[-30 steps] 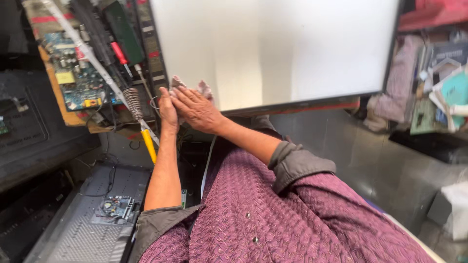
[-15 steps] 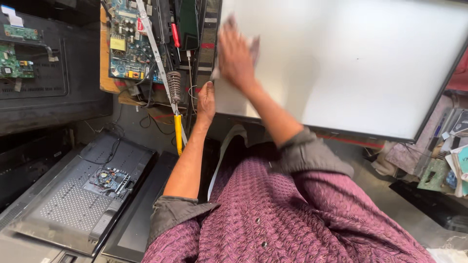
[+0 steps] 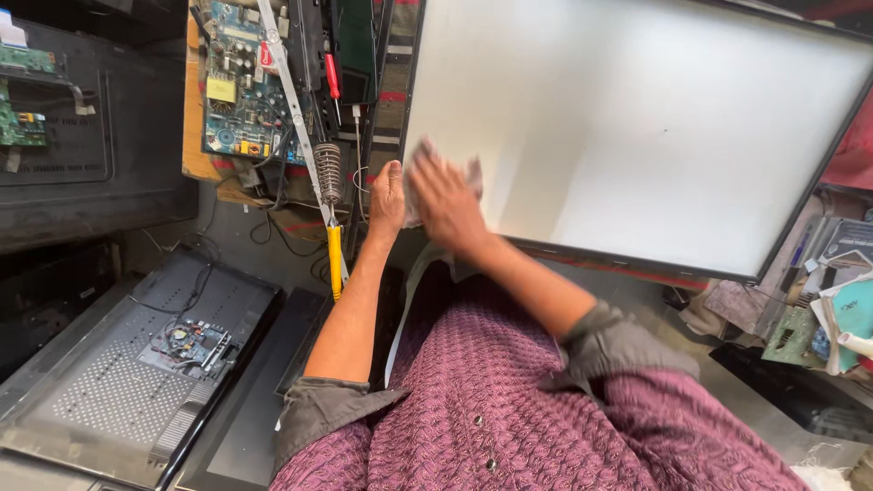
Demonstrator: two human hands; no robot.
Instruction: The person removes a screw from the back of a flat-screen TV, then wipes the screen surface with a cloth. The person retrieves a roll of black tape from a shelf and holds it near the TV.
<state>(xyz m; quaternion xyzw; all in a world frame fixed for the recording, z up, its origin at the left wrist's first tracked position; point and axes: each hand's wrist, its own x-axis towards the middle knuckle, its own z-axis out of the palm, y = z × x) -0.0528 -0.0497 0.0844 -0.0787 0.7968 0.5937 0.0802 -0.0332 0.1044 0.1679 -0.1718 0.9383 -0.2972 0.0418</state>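
The blurred right hand (image 3: 446, 205) hides most of a crumpled pale cloth (image 3: 473, 173) — the large white backlit screen panel (image 3: 637, 127) runs off the top edge.

Large white display panel (image 3: 637, 127) in thin dark frame, tilted across upper right. Right hand (image 3: 446, 205) flat on panel's lower left corner, pressing pale cloth (image 3: 471, 175) against it; hand blurred. Left hand (image 3: 387, 195) grips panel's left edge just beside it. Soldering iron (image 3: 333, 245) with yellow handle and coiled stand left of hands. Blue circuit board (image 3: 238, 82) above it. Perforated metal back cover (image 3: 136, 364) lower left. Purple knitted sweater (image 3: 546, 418) fills foreground.
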